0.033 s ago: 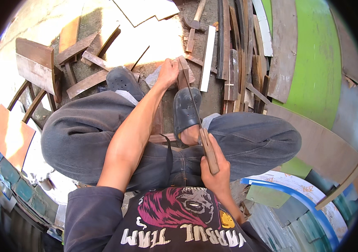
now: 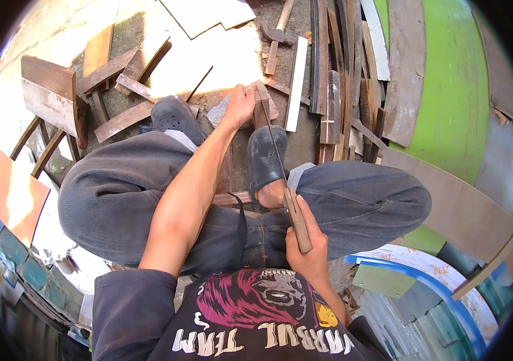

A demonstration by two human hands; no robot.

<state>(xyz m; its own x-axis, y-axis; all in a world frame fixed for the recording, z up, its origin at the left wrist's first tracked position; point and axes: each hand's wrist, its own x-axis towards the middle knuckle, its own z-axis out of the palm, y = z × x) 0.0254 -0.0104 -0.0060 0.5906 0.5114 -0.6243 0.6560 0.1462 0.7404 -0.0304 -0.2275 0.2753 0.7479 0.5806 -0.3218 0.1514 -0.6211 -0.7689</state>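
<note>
Nearby, hammer (image 2: pixel 277 33) among scattered planks (image 2: pixel 340 72)

wood block (image 2: pixel 261 103) | upright, on ground | knife (image 2: pixel 286 186) | blade against block

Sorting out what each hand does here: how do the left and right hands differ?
The left hand reaches far forward, arm stretched out, pressing on a small wood block on the ground; the right hand stays close to the body, between the knees. The left hand lies over the block, while the right is closed around the wooden handle of a thin blade. Both are bare.
</note>
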